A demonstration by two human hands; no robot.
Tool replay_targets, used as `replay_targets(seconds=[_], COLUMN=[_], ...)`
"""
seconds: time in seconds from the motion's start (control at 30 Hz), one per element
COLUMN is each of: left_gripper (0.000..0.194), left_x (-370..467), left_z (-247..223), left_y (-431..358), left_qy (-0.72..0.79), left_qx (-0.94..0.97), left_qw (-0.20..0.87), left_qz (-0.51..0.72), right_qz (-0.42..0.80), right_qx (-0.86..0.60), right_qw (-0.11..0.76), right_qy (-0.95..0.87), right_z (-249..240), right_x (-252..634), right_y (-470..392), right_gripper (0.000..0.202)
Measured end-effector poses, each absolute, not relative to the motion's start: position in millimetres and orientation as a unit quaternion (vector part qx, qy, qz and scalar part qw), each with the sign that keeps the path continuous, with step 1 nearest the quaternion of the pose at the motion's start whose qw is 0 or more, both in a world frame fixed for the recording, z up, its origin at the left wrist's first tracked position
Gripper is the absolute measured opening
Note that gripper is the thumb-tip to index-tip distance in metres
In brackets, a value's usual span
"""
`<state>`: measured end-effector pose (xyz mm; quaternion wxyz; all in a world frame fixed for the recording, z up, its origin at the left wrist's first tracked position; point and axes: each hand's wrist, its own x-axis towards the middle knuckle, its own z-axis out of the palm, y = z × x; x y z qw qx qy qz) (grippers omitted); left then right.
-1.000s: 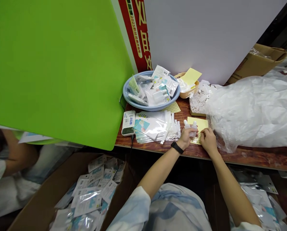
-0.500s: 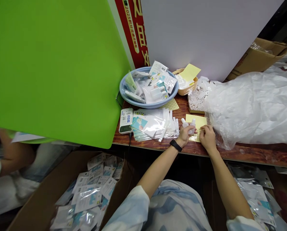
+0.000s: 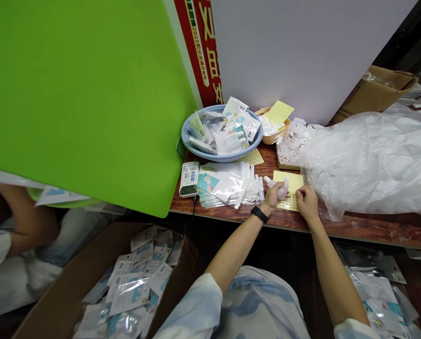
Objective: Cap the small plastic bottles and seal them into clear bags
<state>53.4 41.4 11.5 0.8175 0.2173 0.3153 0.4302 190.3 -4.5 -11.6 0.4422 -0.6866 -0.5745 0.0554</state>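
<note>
Two small white plastic bottles are gripped in my left hand, their capped ends spread apart. A black band is on that wrist. Below and behind the bottles lies a yellow sheet of small round stickers on the table. At the sheet's right edge is my right hand, its fingers curled and pressed together; whatever is between the fingertips is hidden. To the left of my left hand lies a stack of clear bags with printed cards.
A blue basin of packed bags stands at the back beside a small tan basket. A white device with a cable sits left. Plastic sheeting covers the right. Below left is a cardboard box of packets, near another person's arm.
The left bottle has tilted further over in my left hand, and the bottles have turned. My right hand has moved slightly off the sheet toward its right edge. The whole view has shifted a little.
</note>
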Motion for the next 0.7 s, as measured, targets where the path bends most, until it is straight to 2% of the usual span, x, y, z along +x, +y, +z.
replay_targets(seconds=[0.27,0.5,0.7], left_gripper=[0.035,0.041,0.041], left_x=[51,51,49], left_z=[18,20,20], left_y=[41,42,41], left_qy=[0.301,0.293,0.284], left_qx=[0.167,0.115,0.081], left_qw=[0.830,0.827,0.831], left_qz=[0.440,0.466,0.471], right_qz=[0.107,0.167,0.171], right_qx=[-0.614,-0.585,-0.563], right_qw=[0.520,0.560,0.595], right_qy=[-0.584,-0.562,-0.547], right_z=[30,13,3], right_x=[159,124,115], right_y=[-9,0,-1], right_gripper=[0.019,0.026,0.024])
